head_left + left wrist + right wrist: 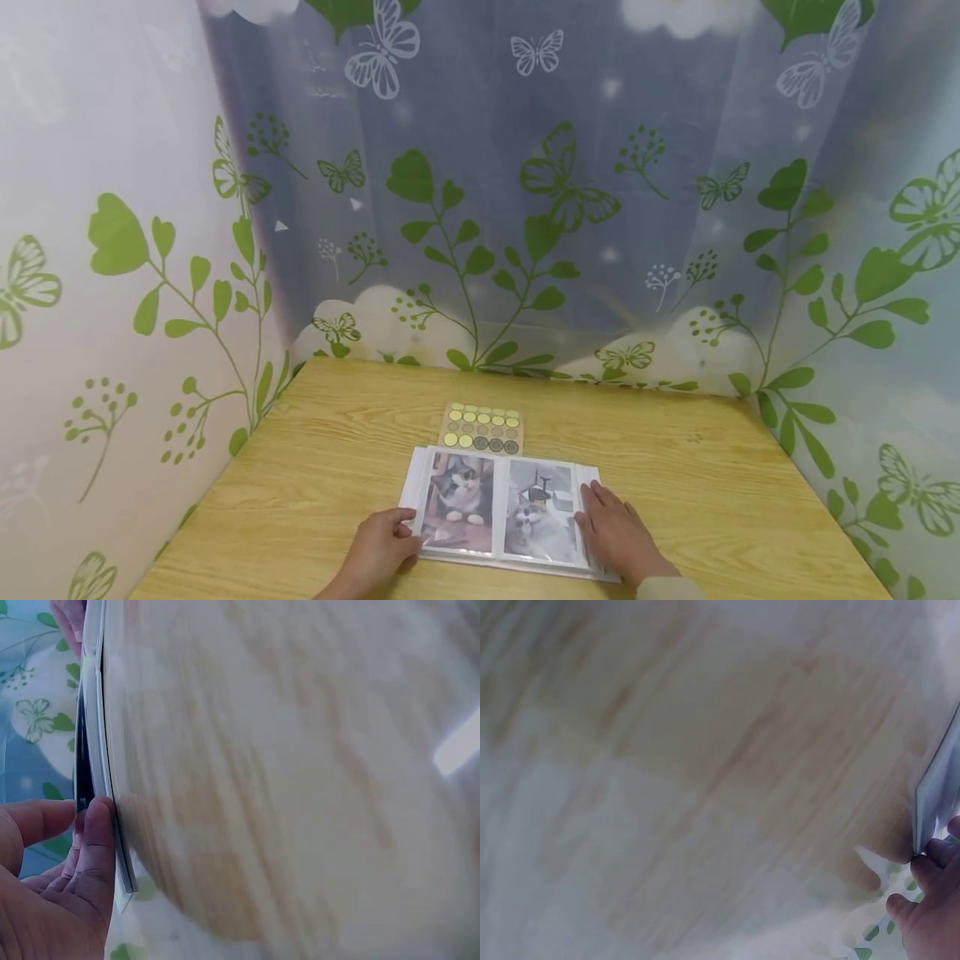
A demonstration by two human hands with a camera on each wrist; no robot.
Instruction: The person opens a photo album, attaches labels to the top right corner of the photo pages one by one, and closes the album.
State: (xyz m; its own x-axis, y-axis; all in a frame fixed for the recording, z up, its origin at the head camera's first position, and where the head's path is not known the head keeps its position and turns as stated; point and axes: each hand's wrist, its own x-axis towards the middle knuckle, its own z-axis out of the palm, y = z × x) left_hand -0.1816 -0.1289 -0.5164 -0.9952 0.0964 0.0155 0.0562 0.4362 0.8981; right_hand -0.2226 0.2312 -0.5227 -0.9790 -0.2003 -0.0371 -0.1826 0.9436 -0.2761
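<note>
A white photo album (498, 508) lies spread on the wooden table, with a cat picture in each facing pocket. The left page shows a grey-and-white cat; on the right page a pale cat sits in front of a dark shape. My left hand (381, 543) holds the album's left edge near the lower corner. In the left wrist view the thumb and fingers of that hand (71, 870) pinch the edge from both sides. My right hand (621, 533) rests on the right margin with its fingers extended. Its fingertips (928, 868) appear at the album's edge in the right wrist view.
Just behind the album lies a small board (483, 428) with rows of yellow and dark round pieces. The wood-grain table (300, 467) reaches back to a hanging curtain (480, 250) printed with butterflies and leaves, which also encloses both sides.
</note>
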